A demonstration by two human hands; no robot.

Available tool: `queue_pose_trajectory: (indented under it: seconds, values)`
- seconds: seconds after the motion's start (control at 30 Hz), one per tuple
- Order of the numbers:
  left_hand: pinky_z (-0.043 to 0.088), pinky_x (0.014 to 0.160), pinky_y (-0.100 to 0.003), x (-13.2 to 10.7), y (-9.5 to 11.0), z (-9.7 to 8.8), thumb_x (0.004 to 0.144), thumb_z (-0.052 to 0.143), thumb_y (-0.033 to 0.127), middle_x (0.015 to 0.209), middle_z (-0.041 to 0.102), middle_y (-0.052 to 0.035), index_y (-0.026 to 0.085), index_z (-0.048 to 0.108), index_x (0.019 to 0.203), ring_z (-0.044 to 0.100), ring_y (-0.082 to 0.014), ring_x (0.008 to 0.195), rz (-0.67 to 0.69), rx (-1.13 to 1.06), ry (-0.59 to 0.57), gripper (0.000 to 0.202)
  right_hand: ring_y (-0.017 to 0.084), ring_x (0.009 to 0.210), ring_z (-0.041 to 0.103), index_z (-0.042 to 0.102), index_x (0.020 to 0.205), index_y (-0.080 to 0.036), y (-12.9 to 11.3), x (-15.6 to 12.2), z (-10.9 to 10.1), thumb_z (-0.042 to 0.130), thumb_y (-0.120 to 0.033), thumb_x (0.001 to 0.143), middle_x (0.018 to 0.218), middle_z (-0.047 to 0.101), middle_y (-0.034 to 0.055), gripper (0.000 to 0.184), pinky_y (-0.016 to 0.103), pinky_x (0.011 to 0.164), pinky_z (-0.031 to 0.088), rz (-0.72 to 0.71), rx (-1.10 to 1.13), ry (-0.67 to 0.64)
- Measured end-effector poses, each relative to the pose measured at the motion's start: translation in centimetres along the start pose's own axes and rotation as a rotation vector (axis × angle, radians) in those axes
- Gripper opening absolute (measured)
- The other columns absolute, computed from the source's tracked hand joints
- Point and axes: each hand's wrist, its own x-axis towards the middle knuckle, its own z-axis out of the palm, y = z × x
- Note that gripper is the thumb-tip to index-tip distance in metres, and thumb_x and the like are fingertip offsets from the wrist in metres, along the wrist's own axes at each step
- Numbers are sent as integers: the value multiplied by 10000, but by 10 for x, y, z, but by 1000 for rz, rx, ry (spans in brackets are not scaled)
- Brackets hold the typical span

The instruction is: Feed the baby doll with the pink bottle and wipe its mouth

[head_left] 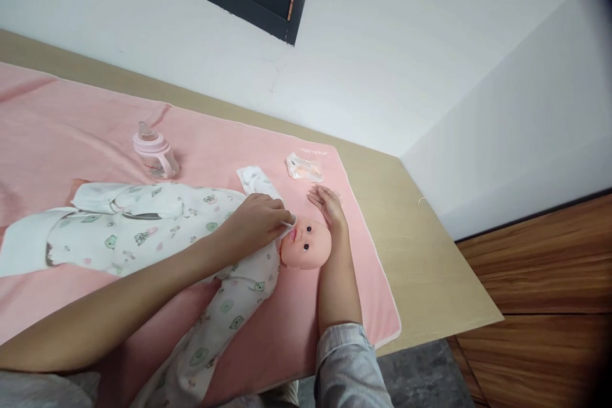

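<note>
A baby doll (308,245) lies on its back, its head toward the right. It wears a white romper (182,213) printed with small green and pink animals. My left hand (261,220) reaches over the doll's chest and pinches a small white wipe (287,227) against the chin, next to the mouth. Most of the wipe is hidden by my fingers. My right hand (327,204) rests on the mat beyond the doll's head with its fingers stretched out and holds nothing. The right forearm lies against the crown of the head.
A pink mat (377,306) covers much of the wooden table (415,255). A baby bottle (157,153) with a pink handle stands behind the doll's legs. Near my right hand lies a small white and orange packet (305,167). A white wall and a dark window frame (268,9) rise behind.
</note>
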Motion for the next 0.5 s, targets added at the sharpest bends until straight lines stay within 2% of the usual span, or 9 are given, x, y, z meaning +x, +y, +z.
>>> queue_pose_trajectory:
  seconds: [0.3, 0.5]
  values:
    - [394, 757, -328, 2, 1, 0, 862, 588, 87, 816, 648, -25, 224, 748, 919, 578, -193, 760, 26, -23, 42, 219, 125, 870, 683, 597, 996, -137, 2, 3, -2, 593, -206, 844, 799, 703, 15, 167, 382, 973, 518, 3, 31, 1]
    - [415, 791, -331, 1, 0, 1, 842, 510, 17, 823, 636, -25, 231, 752, 950, 579, -194, 782, 12, -42, 53, 340, 137, 852, 691, 612, 978, -156, 3, 4, -2, 622, -218, 824, 818, 709, 23, 166, 391, 983, 524, 6, 40, 0]
